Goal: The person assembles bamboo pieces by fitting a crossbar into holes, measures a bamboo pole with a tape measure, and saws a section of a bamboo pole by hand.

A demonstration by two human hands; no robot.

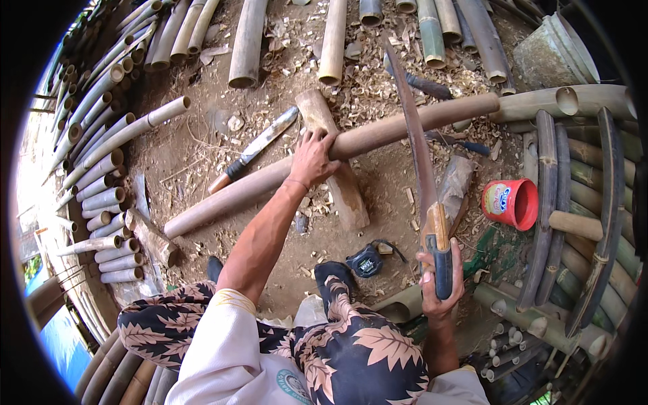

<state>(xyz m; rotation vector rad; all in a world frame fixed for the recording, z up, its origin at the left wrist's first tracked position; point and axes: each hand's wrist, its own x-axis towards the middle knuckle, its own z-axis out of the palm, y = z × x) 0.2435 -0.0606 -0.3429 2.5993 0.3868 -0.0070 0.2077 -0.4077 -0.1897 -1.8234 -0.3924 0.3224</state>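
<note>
My left hand (314, 158) grips a long brown bamboo pole (233, 199) from above, fingers bent over its top side. The pole slants from lower left to upper right across a wooden block (351, 199) on the ground. In my right hand (442, 280) is a handsaw (420, 155), held by its black and wood handle. Its long, slightly curved blade points away from me and passes in front of the pole; whether it touches the pole I cannot tell. Left of the block lies a long knife (270, 135) with a dark-wrapped handle.
A black tape measure (366, 260) lies near my foot. To the right stand a red plastic tub (491, 201) and a bamboo rack (547, 196). Cut bamboo poles (248, 47) lie at the far side and are stacked at left. Wood shavings cover the dirt. A whitish bucket (550, 50) lies far right.
</note>
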